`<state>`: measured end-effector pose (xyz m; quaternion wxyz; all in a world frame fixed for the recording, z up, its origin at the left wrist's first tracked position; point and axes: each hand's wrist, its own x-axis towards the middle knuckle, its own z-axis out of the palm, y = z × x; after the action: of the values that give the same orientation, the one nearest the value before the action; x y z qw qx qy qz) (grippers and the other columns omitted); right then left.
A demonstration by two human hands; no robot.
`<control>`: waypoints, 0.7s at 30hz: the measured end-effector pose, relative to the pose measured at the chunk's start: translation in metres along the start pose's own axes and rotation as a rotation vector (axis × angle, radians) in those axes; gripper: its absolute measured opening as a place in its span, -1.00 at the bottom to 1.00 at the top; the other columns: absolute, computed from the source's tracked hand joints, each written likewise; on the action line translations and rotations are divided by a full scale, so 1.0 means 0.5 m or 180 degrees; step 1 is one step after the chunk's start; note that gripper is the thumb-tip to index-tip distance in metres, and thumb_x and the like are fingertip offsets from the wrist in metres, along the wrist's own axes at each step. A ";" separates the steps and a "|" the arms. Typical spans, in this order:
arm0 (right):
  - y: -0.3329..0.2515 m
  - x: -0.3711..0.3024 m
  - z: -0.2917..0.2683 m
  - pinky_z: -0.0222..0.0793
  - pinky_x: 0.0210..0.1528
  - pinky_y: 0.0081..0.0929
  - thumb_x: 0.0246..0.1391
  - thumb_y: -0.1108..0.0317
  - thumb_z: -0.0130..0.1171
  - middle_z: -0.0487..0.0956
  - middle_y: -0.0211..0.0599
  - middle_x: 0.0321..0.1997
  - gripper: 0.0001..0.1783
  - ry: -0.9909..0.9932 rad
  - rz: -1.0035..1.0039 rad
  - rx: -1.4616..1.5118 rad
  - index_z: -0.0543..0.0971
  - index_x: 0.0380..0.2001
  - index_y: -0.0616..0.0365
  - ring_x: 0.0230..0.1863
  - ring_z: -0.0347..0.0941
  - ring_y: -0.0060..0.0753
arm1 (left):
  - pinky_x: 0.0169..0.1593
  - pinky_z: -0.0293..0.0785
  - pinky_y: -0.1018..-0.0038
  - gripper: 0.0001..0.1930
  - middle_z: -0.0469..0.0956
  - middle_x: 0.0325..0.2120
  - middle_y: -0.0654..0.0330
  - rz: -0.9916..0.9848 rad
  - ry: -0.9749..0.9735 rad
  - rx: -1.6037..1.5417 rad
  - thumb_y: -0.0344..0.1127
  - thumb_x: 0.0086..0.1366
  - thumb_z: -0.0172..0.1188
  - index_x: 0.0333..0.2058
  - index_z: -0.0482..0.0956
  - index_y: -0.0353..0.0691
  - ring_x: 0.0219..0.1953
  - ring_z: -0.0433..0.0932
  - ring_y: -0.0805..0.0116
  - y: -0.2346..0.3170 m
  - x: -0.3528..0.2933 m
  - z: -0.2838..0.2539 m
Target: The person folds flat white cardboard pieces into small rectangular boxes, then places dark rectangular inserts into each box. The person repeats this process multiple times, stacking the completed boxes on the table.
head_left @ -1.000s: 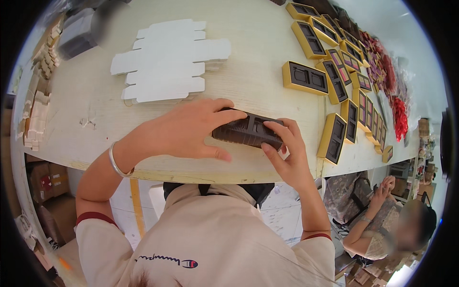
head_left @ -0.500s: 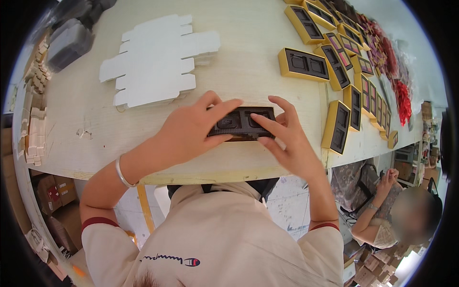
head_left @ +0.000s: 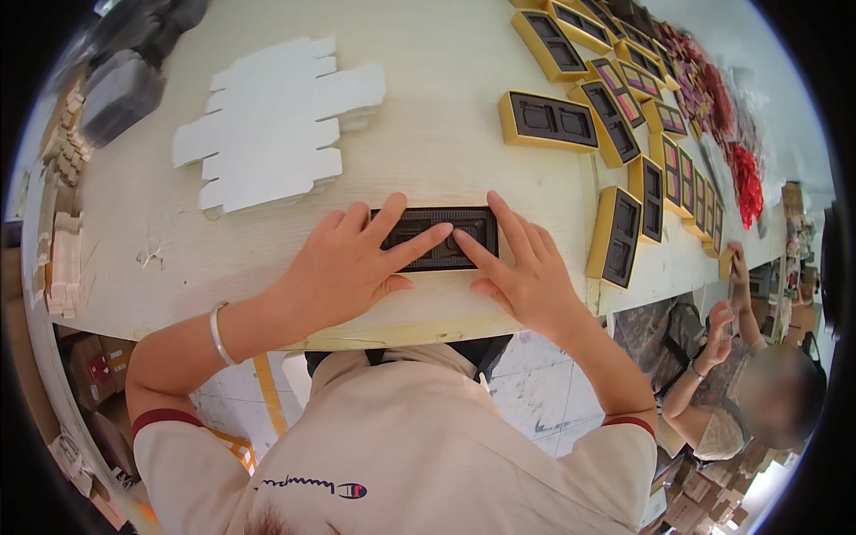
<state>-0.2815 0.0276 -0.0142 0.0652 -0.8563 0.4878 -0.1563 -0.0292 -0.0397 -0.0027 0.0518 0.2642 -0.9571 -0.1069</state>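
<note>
A black plastic tray insert (head_left: 440, 257) with two recesses lies at the table's front middle; whether a box surrounds it is hard to see. My left hand (head_left: 343, 260) rests over its left end, fingers spread, the index finger pressing near the middle. From the other side my right hand (head_left: 532, 276) lies over the right end with its fingers apart. Its index fingertip nearly meets the left one on the insert. Both hands are open, pressing on the insert rather than gripping it.
White flat carton blanks (head_left: 267, 129) are stacked at the back left. Several yellow boxes (head_left: 551, 121) with black inserts stand at the right, some with pink pieces. Red material (head_left: 745, 183) lies at the far right. A co-worker's hand (head_left: 719, 332) is beyond the table's right edge.
The insert has levelled and sits slightly nearer and further left. My left hand has gone from gripping its end to lying spread on top; my right fingers have flattened over it.
</note>
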 end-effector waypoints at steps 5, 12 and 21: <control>0.039 -0.012 -0.053 0.28 0.08 -0.17 -0.20 0.35 0.34 0.38 -0.03 0.13 -0.40 0.0023 0.0346 -0.0442 0.55 0.04 -0.10 0.06 0.34 -0.01 | -0.12 0.43 0.30 -0.25 0.23 0.19 -0.01 0.0070 0.0371 -0.0361 0.00 0.09 0.29 0.28 0.25 0.17 -0.27 0.42 0.10 0.008 0.033 0.005; 0.240 -0.065 -0.127 0.11 0.24 -0.12 -0.02 0.31 0.26 0.36 -0.09 0.19 -0.49 0.0283 0.1319 -0.0818 0.50 0.07 0.08 0.22 0.21 0.04 | 0.30 0.04 0.05 -0.21 0.17 0.26 0.02 -0.0953 0.0806 0.0148 -0.07 0.01 0.39 0.24 0.30 -0.06 0.26 0.18 -0.02 -0.129 -0.037 -0.079; 0.014 0.182 -0.050 0.24 0.22 -0.18 -0.13 0.32 0.40 0.33 -0.06 0.25 -0.42 0.0284 -0.0481 0.0199 0.49 0.02 0.13 0.25 0.26 0.00 | 0.28 0.20 0.26 -0.42 0.36 0.19 0.07 -0.1523 0.0420 -0.0420 -0.28 0.02 0.37 0.08 0.47 -0.20 0.22 0.33 0.15 -0.227 -0.146 -0.094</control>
<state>-0.2525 -0.0528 0.0259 0.0581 -0.8805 0.4191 -0.2139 0.0966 -0.1054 0.0136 0.1044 0.4856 -0.8529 -0.1608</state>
